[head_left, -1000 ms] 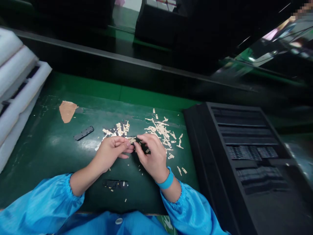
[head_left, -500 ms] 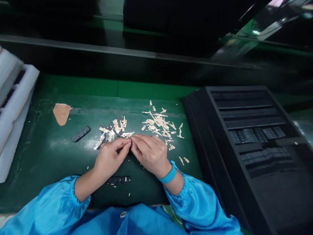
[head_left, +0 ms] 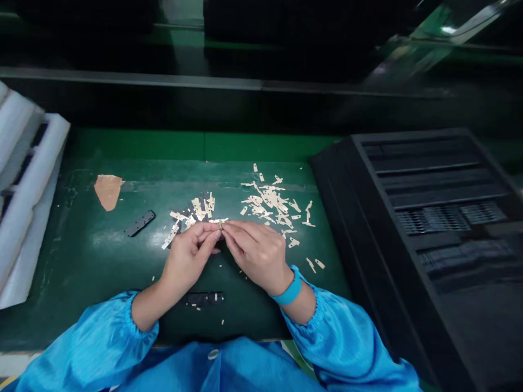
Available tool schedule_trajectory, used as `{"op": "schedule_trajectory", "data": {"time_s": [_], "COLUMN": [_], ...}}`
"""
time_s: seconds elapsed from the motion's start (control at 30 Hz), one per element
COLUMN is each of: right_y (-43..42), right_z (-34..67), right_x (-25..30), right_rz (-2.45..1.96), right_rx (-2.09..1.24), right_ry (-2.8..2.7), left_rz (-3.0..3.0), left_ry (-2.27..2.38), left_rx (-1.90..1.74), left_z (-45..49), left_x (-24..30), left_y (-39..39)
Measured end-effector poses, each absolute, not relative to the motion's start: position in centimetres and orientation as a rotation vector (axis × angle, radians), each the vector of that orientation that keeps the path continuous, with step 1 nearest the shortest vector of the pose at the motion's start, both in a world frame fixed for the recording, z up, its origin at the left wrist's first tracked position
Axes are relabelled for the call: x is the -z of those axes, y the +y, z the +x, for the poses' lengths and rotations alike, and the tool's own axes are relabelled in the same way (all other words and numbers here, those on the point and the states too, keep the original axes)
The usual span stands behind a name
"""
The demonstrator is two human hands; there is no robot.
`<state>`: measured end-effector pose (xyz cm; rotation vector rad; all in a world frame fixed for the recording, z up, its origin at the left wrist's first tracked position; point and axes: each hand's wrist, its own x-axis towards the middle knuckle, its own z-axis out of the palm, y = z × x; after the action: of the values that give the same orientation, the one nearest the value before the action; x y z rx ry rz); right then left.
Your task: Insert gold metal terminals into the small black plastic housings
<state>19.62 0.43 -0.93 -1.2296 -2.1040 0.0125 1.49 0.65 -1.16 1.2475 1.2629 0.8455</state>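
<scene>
My left hand [head_left: 192, 252] and my right hand [head_left: 258, 251] meet fingertip to fingertip over the green table [head_left: 102, 261]. Both are closed in a pinch on one small metal piece [head_left: 221, 225], mostly covered by the fingers. Just beyond the left hand lies a pile of pale and dark small parts [head_left: 194, 212]. Past the right hand spreads a heap of flat, pale metal pieces [head_left: 269, 201], some with holes. A dark module strip [head_left: 204, 299] rests near my body, below the hands. Farther left sits a black plastic bar [head_left: 140, 224], tilted on the tabletop.
White foam trays [head_left: 38, 212] stand stacked at the left edge. A big black slotted case [head_left: 433, 261] fills the right side. A brown paper scrap [head_left: 108, 191] lies at the back left. Tiny bits are scattered around the strip.
The small metal piece now shows between my fingertips, where it was nearly hidden before. Both hands stay together; the whole view has shifted slightly.
</scene>
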Motion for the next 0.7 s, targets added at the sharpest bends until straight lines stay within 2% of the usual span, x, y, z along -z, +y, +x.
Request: {"op": "schedule_trajectory", "data": {"time_s": [0.2, 0.3, 0.53, 0.7], "right_y": [0.7, 0.7, 1.5, 3.1], "right_z": [19.5, 19.4, 20.4, 23.7], "right_x": [1.3, 1.3, 0.9, 0.8], "right_rz": [-1.192, -1.204, -1.335, -1.672], "right_rx": [-0.013, -0.010, -0.147, 0.105], "right_ry": [-2.066, -2.052, -1.956, -1.877], "left_rz": [2.060, 2.175, 1.425, 0.987], "left_ry": [1.371, 1.371, 1.276, 1.217], "left_rx": [-0.916, -0.918, -0.844, -0.990], "left_z": [1.2, 1.1, 1.2, 1.2], "left_x": [0.8, 0.8, 1.3, 1.8], "left_y": [0.4, 0.4, 0.9, 1.7]}}
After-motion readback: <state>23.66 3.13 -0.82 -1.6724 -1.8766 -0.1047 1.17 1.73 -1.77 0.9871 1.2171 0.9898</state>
